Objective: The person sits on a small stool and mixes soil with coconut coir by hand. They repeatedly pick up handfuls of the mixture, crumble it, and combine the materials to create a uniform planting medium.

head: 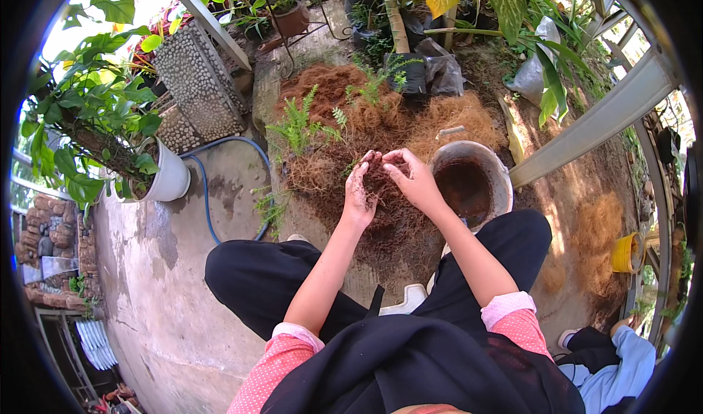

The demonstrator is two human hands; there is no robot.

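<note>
My left hand (360,195), smeared with dark soil, cups a moist clump of brown fibrous soil (377,179). From the other side my right hand (413,182) bends its fingers and thumb onto the same clump; its fingertips are dirty too. Below both hands spreads a heap of dark soil mixed with fibre (390,232). A small fern (301,125) stands in the heap, to the upper left of my hands. Close by my right forearm is a grey bucket (502,186) with dark brown wet contents, partly hidden by my knee.
Reddish-brown coir (324,87) and tan fibre (461,120) lie beyond the heap. A blue hose (206,194) curves across the concrete by a white potted plant (170,175). A metal post (593,125) slants in at right. Another person's blue sleeve (631,353) shows at lower right.
</note>
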